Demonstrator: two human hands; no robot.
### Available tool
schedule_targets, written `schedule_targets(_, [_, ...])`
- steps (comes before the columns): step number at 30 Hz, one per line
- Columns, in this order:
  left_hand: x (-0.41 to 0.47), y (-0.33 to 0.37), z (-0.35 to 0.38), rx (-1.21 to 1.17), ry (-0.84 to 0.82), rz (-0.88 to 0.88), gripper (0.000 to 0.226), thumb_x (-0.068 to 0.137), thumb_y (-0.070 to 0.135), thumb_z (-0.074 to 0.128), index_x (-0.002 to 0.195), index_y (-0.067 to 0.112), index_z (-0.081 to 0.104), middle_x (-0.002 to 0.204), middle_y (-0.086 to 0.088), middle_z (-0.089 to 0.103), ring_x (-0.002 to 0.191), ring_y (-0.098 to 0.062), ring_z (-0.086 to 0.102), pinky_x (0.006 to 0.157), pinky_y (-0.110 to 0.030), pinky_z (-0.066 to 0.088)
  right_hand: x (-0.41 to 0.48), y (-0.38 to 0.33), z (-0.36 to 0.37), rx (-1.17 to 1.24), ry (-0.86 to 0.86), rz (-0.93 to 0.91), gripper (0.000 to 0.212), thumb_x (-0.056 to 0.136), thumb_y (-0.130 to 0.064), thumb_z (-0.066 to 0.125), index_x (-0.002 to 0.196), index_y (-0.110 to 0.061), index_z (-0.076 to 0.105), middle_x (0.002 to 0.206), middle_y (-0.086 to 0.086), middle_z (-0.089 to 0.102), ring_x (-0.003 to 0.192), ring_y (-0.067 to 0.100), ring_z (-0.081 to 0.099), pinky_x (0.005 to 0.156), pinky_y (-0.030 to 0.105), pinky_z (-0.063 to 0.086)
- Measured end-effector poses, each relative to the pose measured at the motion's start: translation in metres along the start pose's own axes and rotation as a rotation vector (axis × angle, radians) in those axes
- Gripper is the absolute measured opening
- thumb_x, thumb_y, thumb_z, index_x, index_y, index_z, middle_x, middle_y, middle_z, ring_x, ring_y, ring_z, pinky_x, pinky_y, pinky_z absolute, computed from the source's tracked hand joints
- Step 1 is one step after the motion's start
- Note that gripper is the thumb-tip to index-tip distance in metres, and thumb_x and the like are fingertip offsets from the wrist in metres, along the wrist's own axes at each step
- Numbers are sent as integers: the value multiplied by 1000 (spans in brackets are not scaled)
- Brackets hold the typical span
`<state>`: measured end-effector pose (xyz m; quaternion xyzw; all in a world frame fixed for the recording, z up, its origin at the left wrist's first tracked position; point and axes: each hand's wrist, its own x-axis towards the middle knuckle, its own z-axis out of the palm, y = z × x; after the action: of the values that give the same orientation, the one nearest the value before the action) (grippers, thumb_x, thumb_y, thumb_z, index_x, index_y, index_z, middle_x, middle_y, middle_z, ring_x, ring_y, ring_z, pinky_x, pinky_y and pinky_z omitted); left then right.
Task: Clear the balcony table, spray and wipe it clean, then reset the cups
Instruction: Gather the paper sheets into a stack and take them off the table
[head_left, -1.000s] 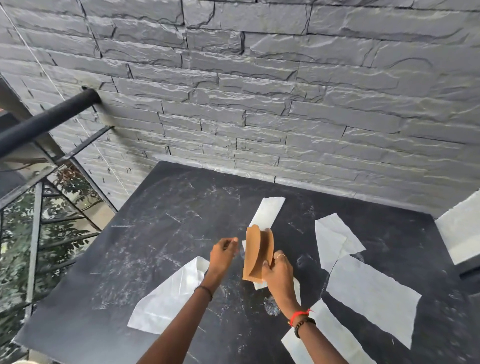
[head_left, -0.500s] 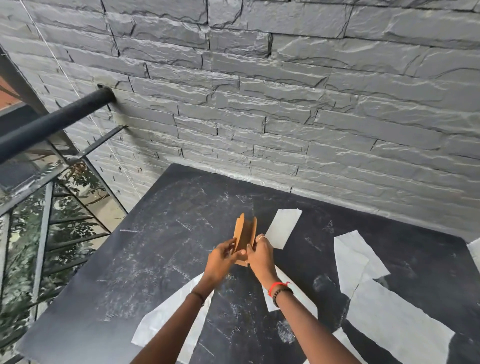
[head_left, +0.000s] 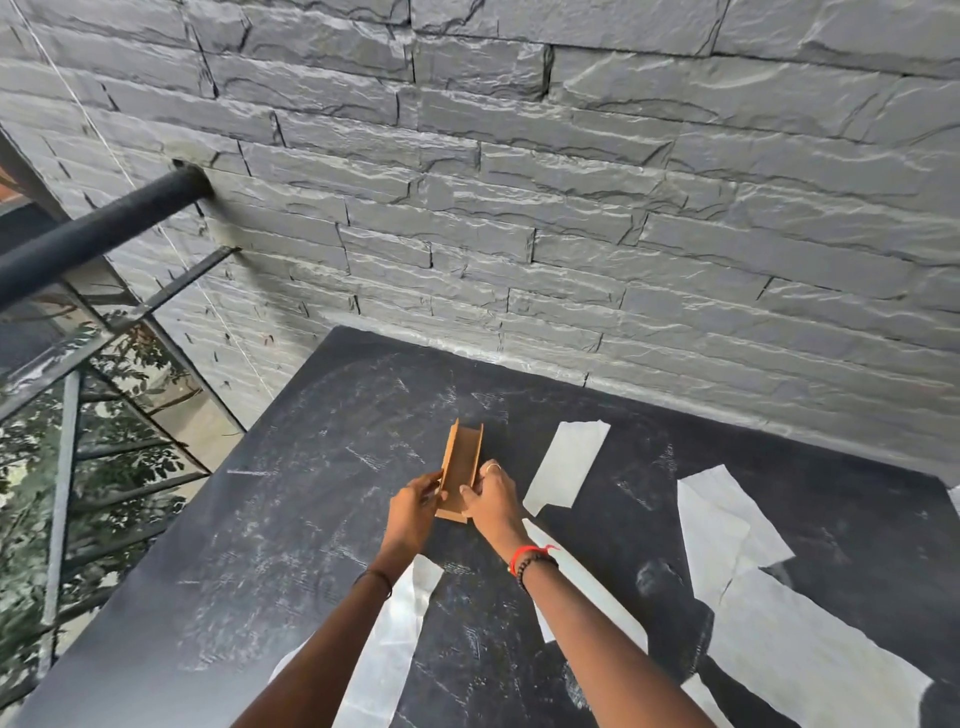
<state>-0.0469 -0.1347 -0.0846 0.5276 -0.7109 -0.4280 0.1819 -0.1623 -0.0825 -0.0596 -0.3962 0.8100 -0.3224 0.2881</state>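
We pinch the cardboard (head_left: 460, 470) between left hand (head_left: 415, 506) and right hand (head_left: 491, 496), above the surface (head_left: 291, 519). It looks light, thin, easily creased; gripping its folded side walls seems safest. Paper strips (head_left: 566, 470) lie nearby.

Grey stone wall (head_left: 571, 182) in daylight, black railing (head_left: 98, 234) at left.

Head cam, looks fwd-down, close over table (head_left: 291, 519), wall (head_left: 571, 208) behind
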Motion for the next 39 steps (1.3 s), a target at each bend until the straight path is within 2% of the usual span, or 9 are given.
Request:
schedule_targets(8, [-4,-9,-7,-36,46,15,31,90,-5,54,118,3,66,115,-11,69,102,-23,64,83,-22,43,-3,5,1,15,-52,3,26,81,-21,71,97,-5,58,91,9,67,82,20,61,67,19,40])
schedule_targets(13, [-14,-7,-3,-184,150,-104,33,96,11,55,127,-1,56,124,-18,62,109,-29,62,91,-30,46,-10,28,-31,140,6,53,12,84,-5,61,79,-15,58,78,8,65,72,21,61,79,41,54])
schedule_targets(17, [-42,-10,5,-256,287,-88,30,99,21,49,123,3,55,122,-14,59,106,-29,58,89,-33,44,-47,60,-68,-5,118,-32,12,84,2,54,78,-4,62,75,0,62,74,18,60,68,23,44])
schedule_targets(19, [-59,-12,13,-255,297,-69,27,100,22,47,120,6,54,118,-10,59,102,-25,57,86,-31,42,-73,78,-79,-35,173,-55,11,85,1,56,80,-6,63,79,2,65,77,18,61,72,28,47])
schedule_targets(22, [-79,-9,29,-246,260,-53,22,100,21,46,115,8,56,108,-7,59,85,-19,56,76,-27,39,-107,107,-86,-83,232,19,12,85,-13,64,96,-9,65,97,5,65,95,22,60,86,34,48])
schedule_targets(26, [-96,-1,60,-129,89,-6,19,100,20,46,107,11,61,104,-9,59,94,-24,61,82,-33,46,-127,130,-84,-380,164,86,66,68,-40,79,122,-10,57,116,8,56,111,27,51,92,36,44])
schedule_targets(31, [-110,12,90,-69,-60,-17,21,98,12,48,108,9,67,114,-10,62,104,-25,60,89,-30,44,-129,143,-74,-496,145,-34,27,78,-19,72,103,-9,67,106,6,62,99,28,60,81,36,50])
schedule_targets(35, [-114,23,96,-142,-100,-22,26,97,3,45,117,12,57,123,-9,56,105,-16,56,93,-22,44,-124,138,-87,-190,126,-1,15,88,-8,57,98,-4,67,98,7,67,94,24,62,84,28,45])
schedule_targets(39, [-115,25,89,-424,-244,-27,56,91,-9,48,135,24,40,141,-5,44,129,-21,46,109,-36,41,-127,129,-107,418,-106,198,7,87,-13,61,82,-13,66,81,5,64,82,21,60,77,31,45])
